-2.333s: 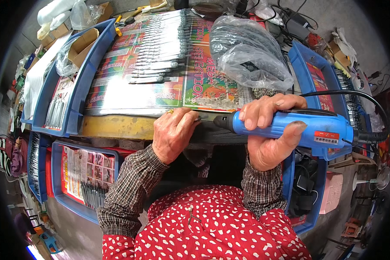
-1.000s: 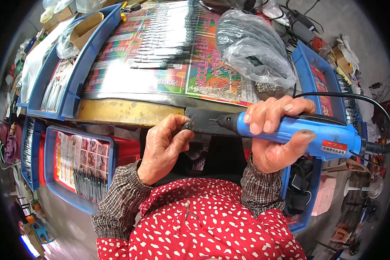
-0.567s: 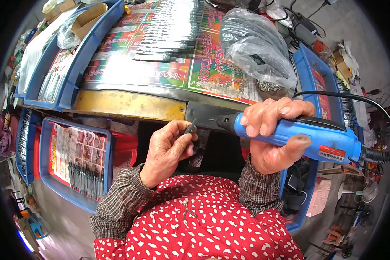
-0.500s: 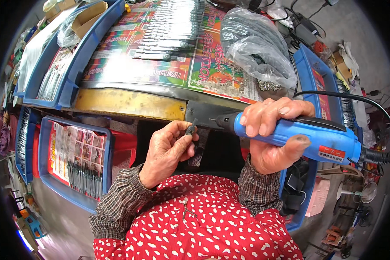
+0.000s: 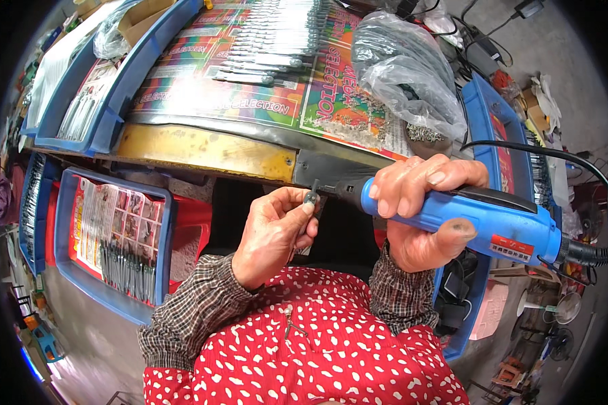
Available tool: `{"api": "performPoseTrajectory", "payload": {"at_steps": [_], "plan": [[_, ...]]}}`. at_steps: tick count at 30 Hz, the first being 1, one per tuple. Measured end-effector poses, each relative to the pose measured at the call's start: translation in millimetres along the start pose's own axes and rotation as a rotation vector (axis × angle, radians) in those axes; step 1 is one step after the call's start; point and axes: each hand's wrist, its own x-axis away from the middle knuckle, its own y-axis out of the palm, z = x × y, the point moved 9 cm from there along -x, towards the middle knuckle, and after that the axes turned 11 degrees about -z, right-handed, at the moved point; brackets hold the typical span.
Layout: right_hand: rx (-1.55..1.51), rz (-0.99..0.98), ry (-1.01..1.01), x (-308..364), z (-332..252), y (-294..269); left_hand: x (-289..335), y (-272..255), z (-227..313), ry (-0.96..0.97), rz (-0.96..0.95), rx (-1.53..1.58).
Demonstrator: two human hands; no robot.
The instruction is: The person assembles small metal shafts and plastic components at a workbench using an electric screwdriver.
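My right hand point(image 5: 413, 244) is wrapped round a blue electric screwdriver point(image 5: 503, 223), whose black nose points left. Between the thumb and fingers of my left hand point(image 5: 269, 233) a small dark grey part point(image 5: 310, 198) is pinched, its lower portion hidden by the fingers. The screwdriver's thin bit point(image 5: 328, 188) is at the upper end of this part; whether it touches cannot be made out. Both hands are in front of the table's near edge, above my lap.
Rows of slim grey-silver pieces point(image 5: 270, 57) lie on the printed table cover point(image 5: 216, 101). Small screws point(image 5: 358, 121) are scattered beside a clear plastic bag point(image 5: 412, 74). Blue trays point(image 5: 166, 250) with similar slim pieces flank me. The screwdriver's black cable point(image 5: 540, 144) crosses at right.
My left hand has moved a little to the right, bringing the dark part up to the screwdriver's bit. The right hand keeps its hold on the screwdriver, almost in place.
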Motion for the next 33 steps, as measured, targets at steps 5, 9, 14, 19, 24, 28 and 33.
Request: {"api": "performPoseTrajectory", "payload": {"at_steps": [5,9,14,19,24,28,33], "plan": [[0.001,-0.02,-0.004,1.1,0.6,0.5,-5.3,4.2,-2.1,-0.02,0.02,0.08],[0.016,-0.033,-0.02,1.8,-0.1,1.4,-9.1,3.5,-3.9,0.0,0.063,0.12],[0.008,-0.046,0.009,1.5,1.3,2.4,-13.1,-2.1,-9.6,0.062,0.098,0.073],[-0.009,-0.09,0.013,1.2,3.1,1.4,-13.9,-2.0,-9.7,0.079,0.124,0.045],[-0.038,-0.107,0.026,2.4,6.8,1.8,-14.3,-3.2,-11.0,0.084,0.118,0.052],[-0.043,-0.11,0.036,2.1,8.8,1.9,-13.2,-2.6,-10.7,0.081,0.119,0.052],[-0.043,-0.138,0.053,-0.9,10.6,2.8,-12.9,-4.5,-11.9,0.074,0.143,0.027]]}}
